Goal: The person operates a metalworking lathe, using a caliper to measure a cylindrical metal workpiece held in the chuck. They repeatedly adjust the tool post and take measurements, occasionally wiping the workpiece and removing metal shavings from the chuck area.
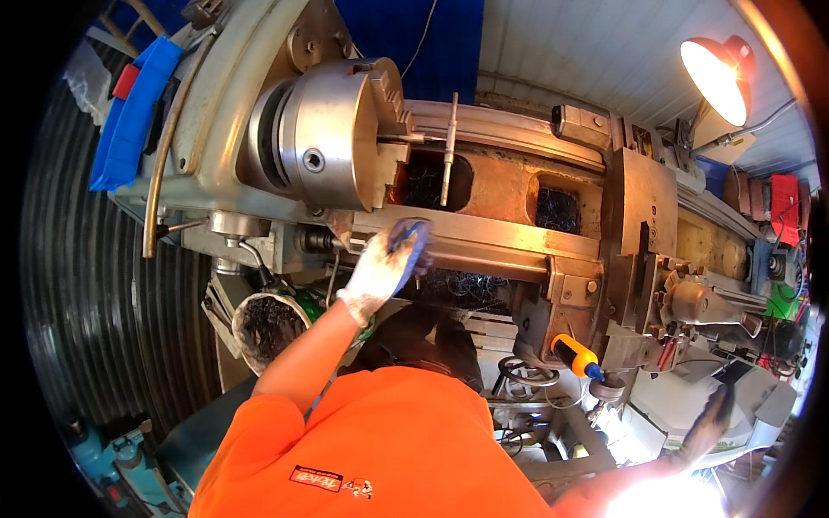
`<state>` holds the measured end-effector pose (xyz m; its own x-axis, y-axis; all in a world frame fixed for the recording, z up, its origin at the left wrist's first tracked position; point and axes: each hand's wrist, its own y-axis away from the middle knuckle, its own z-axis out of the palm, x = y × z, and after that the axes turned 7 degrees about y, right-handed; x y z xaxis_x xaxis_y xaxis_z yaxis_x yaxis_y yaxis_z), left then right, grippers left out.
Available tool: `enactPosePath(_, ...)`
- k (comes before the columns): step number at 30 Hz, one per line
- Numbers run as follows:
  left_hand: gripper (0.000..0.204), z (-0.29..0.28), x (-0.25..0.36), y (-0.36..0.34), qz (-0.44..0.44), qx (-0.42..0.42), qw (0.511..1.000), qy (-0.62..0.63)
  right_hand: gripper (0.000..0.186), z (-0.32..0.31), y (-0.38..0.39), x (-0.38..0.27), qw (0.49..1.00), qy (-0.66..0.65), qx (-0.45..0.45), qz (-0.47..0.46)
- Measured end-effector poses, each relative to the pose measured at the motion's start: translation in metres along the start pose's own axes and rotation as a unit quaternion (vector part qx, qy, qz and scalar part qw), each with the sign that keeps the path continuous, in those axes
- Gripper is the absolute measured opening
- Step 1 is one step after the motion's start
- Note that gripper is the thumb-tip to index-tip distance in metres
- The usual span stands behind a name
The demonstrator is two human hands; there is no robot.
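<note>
I see a metal lathe [484, 216] filling the middle of my view, and I place everything else against it. Its bed carries open pockets packed with dark curled swarf, which I judge has simply dropped there from cutting. At the lathe's left end sits the big steel chuck [332, 129], its jaws gripping a thin rod [449, 147] that crosses a pocket just right of it. Toward the lathe's right end stands the carriage [639, 233], and above that end a red lamp [721, 73] shines down, likely angled to light the work area.

Below the chuck, close against the lathe's front, a bucket [268, 324] holds more dark shavings, set where chips can be swept into it. Below the carriage an orange-handled tool [577, 356] rests on the lathe's lower front parts.

My left hand [384, 263], in a white glove with blue fingers, lies on the front rail of the lathe bed just below the chuck, fingers curled over the edge and onto swarf; whether they pinch anything I cannot tell. My right hand [712, 423], dark-gloved, hangs well below the carriage at the lathe's lower right, half lost in glare, so its grip is unclear too.
</note>
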<state>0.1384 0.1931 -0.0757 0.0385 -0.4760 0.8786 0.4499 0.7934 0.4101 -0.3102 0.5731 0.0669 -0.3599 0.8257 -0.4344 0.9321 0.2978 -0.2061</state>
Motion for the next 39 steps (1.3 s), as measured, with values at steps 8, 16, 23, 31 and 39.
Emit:
enactPosePath(8,0.047,0.009,0.002,-0.039,-0.029,-0.079,0.988,0.125,0.049,0.128,0.068,-0.317,0.903,-0.096,-0.252,-0.335)
enactPosePath(16,0.04,0.01,0.005,-0.03,0.057,-0.077,0.995,0.031,0.093,0.346,0.061,-0.401,0.689,-0.049,-0.137,-0.71)
enactPosePath(23,0.033,0.025,0.016,-0.044,-0.072,-0.084,0.985,0.13,0.069,0.391,0.043,-0.427,0.657,-0.054,-0.119,-0.743)
enactPosePath(31,0.029,0.043,0.0,-0.042,0.003,0.001,0.987,0.164,0.044,0.436,0.063,-0.427,0.702,-0.23,-0.115,-0.665)
enactPosePath(39,0.018,0.03,-0.019,-0.056,0.296,0.085,0.914,-0.262,0.036,0.443,0.08,-0.426,0.726,-0.33,-0.131,-0.588)
